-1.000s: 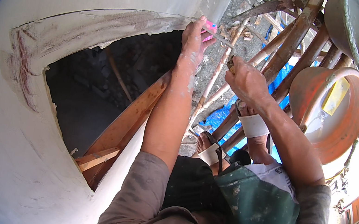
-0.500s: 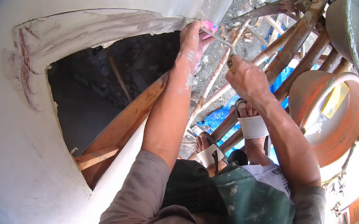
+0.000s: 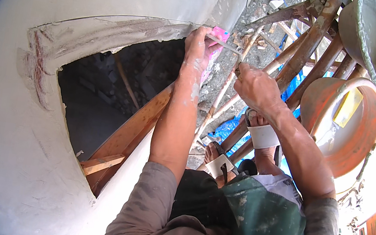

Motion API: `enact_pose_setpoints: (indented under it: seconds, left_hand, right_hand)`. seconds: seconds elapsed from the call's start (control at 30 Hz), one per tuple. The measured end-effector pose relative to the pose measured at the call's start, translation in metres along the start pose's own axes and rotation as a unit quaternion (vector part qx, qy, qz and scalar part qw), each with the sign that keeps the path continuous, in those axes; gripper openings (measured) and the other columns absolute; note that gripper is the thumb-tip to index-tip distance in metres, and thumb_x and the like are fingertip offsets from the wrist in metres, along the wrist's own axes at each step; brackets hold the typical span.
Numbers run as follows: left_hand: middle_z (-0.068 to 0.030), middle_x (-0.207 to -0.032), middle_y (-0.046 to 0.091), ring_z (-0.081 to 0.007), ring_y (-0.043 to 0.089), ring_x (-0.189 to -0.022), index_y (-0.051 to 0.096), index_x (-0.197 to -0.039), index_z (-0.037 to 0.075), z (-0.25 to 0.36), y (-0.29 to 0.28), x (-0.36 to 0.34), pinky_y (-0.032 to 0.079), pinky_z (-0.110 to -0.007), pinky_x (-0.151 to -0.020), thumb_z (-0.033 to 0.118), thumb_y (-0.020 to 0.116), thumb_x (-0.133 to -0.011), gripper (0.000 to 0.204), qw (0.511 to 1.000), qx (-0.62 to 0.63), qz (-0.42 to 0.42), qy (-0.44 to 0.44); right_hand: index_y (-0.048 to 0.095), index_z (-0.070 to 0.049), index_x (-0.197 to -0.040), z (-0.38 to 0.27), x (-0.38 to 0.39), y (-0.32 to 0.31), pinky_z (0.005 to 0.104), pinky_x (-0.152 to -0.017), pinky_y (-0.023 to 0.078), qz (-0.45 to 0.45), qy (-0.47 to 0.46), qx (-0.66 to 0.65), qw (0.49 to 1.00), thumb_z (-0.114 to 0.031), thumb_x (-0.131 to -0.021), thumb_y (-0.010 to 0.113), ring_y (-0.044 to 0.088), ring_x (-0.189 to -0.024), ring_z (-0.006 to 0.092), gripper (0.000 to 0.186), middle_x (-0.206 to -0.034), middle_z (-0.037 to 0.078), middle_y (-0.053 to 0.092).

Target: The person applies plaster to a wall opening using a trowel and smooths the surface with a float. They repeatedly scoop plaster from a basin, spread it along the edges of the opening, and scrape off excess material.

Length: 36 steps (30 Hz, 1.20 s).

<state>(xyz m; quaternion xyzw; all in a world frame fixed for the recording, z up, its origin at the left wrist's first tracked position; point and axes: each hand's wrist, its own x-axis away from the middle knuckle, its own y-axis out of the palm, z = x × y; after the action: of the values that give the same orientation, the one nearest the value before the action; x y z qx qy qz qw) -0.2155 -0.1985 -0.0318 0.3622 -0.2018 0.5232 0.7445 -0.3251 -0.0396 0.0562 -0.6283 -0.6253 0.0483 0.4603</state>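
My left hand (image 3: 195,47) holds a bright pink object (image 3: 218,34) at the edge of the white curved wall (image 3: 7,138), just above the right end of a rough-edged dark opening (image 3: 108,90). My right hand (image 3: 257,86) is closed on the handle of a thin metal tool (image 3: 231,46), whose flat blade reaches across to my left fingers and the pink object. Smeared plaster with dark reddish marks borders the opening's top and left, and a wooden board (image 3: 126,132) lines its lower right side.
My sandalled feet stand on bamboo poles (image 3: 313,39) above rubble and blue sheeting (image 3: 228,126). At right are a grey basin (image 3: 372,43) coated in dried material and an orange bucket (image 3: 319,109) with a yellow piece (image 3: 348,107) inside.
The wall and opening have shifted slightly down and right in the view. My left hand has dropped a little in the picture, showing more pink. The grips of both hands look the same.
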Motion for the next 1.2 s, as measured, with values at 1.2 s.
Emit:
enact_pose_setpoints:
  seconds: [1.2]
  left_hand:
    - [-0.0087,-0.101,0.054,-0.0232,0.057,-0.096,0.055,-0.106,0.007,-0.014,0.0,0.004,0.055,-0.046,-0.076,0.046,0.064,-0.088,0.044,1.0,-0.007,-0.025,-0.013]
  right_hand:
    - [0.056,-0.002,-0.092,0.004,-0.008,-0.019,0.052,-0.078,0.05,0.008,0.025,0.067,0.997,-0.023,-0.085,0.052,0.065,-0.085,0.0411,0.022,-0.092,0.022,0.066]
